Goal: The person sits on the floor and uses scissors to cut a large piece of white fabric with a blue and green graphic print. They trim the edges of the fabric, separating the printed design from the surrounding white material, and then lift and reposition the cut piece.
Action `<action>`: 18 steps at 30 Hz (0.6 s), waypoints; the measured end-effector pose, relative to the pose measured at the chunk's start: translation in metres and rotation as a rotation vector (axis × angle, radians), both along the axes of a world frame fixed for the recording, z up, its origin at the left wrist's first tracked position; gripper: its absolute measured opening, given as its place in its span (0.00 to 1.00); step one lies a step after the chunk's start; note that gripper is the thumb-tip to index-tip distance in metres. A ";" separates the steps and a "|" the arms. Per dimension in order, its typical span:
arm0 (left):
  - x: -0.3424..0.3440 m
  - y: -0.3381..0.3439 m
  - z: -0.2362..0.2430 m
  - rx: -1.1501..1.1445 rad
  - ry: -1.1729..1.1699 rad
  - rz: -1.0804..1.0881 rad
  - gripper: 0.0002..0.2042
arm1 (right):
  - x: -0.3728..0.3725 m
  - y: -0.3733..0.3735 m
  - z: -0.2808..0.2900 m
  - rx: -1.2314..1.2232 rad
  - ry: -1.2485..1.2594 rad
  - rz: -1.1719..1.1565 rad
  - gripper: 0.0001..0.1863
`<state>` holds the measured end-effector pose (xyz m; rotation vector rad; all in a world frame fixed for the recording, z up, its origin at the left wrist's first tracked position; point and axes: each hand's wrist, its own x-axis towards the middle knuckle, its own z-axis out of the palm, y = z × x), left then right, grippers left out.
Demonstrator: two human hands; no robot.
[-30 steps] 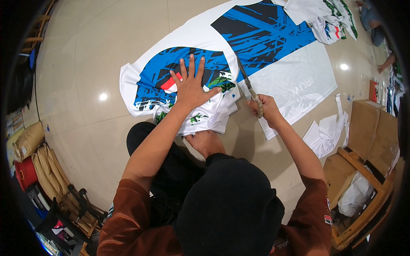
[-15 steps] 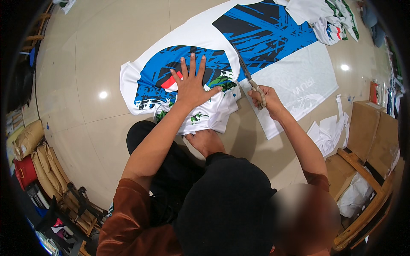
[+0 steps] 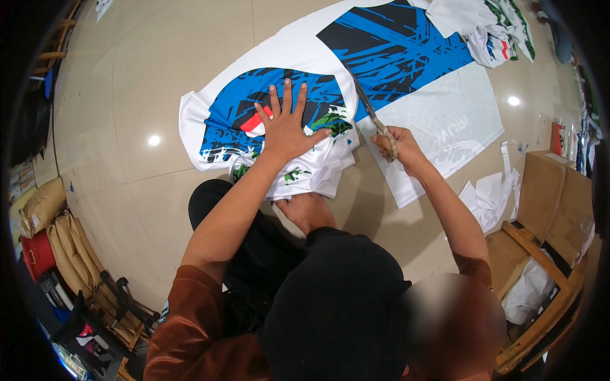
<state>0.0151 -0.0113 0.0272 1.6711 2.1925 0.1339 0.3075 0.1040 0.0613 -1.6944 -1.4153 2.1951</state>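
Note:
A long white fabric sheet (image 3: 445,120) printed with blue and black patterns lies on the tiled floor. My left hand (image 3: 286,127) presses flat, fingers spread, on a stack of cut printed pieces (image 3: 254,114). My right hand (image 3: 397,147) grips a pair of scissors (image 3: 372,114), whose blades point away from me along the curved white edge between the stack and the blue printed panel (image 3: 400,51). A bare foot (image 3: 308,213) rests on the floor under the near edge of the stack.
White fabric scraps (image 3: 492,197) lie at the right beside cardboard boxes (image 3: 546,197) and a wooden frame (image 3: 540,317). More printed pieces (image 3: 495,28) are piled at the top right. Sacks (image 3: 57,228) and clutter line the left edge.
My right hand has moved the scissors forward along the fabric, away from me. My left hand has stayed pressed on the stack.

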 end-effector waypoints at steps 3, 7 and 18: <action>0.000 0.000 0.000 0.002 -0.003 0.002 0.63 | 0.002 0.003 0.000 -0.005 0.008 0.011 0.18; 0.000 -0.001 0.001 0.003 0.003 0.003 0.63 | 0.006 0.005 -0.002 0.027 -0.015 0.041 0.17; -0.001 -0.001 -0.001 0.015 0.013 -0.001 0.63 | -0.011 0.028 0.002 -0.025 0.033 0.052 0.15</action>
